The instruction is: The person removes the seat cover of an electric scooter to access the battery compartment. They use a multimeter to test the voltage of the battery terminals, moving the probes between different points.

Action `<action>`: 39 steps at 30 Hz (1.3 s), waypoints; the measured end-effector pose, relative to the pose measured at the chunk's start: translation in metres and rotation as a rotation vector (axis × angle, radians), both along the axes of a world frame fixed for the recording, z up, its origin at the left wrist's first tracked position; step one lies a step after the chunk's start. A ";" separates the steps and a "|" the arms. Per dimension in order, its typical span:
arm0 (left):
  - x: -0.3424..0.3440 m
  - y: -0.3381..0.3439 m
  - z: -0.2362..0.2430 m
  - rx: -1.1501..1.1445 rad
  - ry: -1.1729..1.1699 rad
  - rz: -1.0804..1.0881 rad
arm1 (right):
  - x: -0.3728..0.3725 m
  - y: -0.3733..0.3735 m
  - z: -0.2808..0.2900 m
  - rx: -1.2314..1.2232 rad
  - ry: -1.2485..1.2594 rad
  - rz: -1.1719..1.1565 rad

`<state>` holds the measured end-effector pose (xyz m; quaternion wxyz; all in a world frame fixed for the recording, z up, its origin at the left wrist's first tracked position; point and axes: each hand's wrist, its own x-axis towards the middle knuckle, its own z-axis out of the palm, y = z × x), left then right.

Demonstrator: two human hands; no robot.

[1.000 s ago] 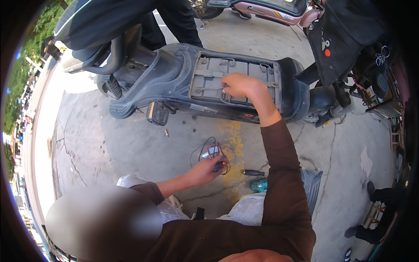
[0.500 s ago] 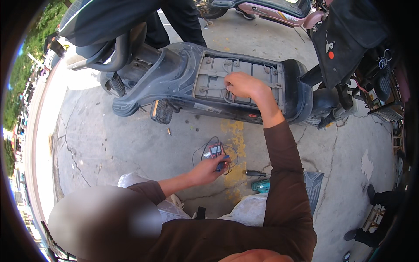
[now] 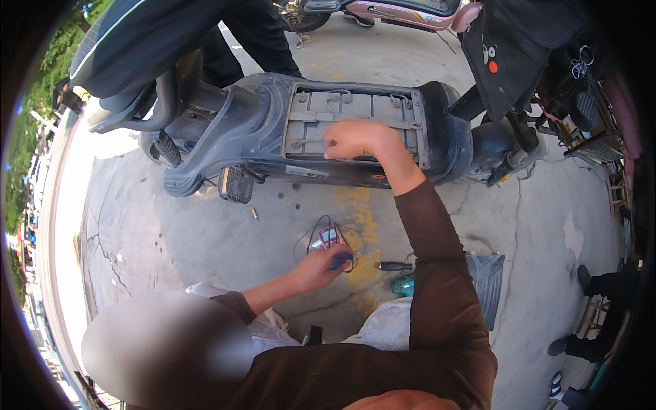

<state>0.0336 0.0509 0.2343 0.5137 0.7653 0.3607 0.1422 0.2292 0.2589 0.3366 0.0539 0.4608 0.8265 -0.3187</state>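
My right hand point(image 3: 359, 139) is closed over the near part of a scooter's open floor compartment point(image 3: 292, 123). Its thumb and fingers are curled together; what they hold, if anything, is hidden. Beneath it lie grey battery tops point(image 3: 318, 107) with terminals, crossed by a metal strap point(image 3: 403, 124). My left hand point(image 3: 318, 270) is low over the ground, closed round a small dark-blue object point(image 3: 340, 260) whose kind I cannot make out. Just beyond that hand lies a red handheld meter point(image 3: 330, 236) with a screen, dark leads looping about it.
A black-handled tool point(image 3: 394, 266), a teal power tool point(image 3: 404, 285) and a grey panel point(image 3: 486, 283) lie by my right arm. Someone's dark-trousered legs point(image 3: 260, 41) stand behind the scooter point(image 3: 239, 113). A black bag point(image 3: 506, 65) hangs at right; a pink scooter point(image 3: 403, 14) is beyond.
The view has shifted, so the scooter sits further left in the picture. My right hand has moved slightly left and nearer over the compartment. My left hand keeps its grip on the dark-blue object.
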 end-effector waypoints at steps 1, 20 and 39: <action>0.000 0.000 -0.004 0.005 -0.024 -0.003 | 0.004 0.004 -0.013 0.159 0.075 0.050; 0.001 -0.004 0.006 -0.043 0.026 0.000 | -0.001 0.012 -0.029 0.191 -0.023 0.027; 0.000 -0.002 -0.001 -0.010 0.004 -0.004 | -0.004 0.011 -0.039 0.228 0.113 0.039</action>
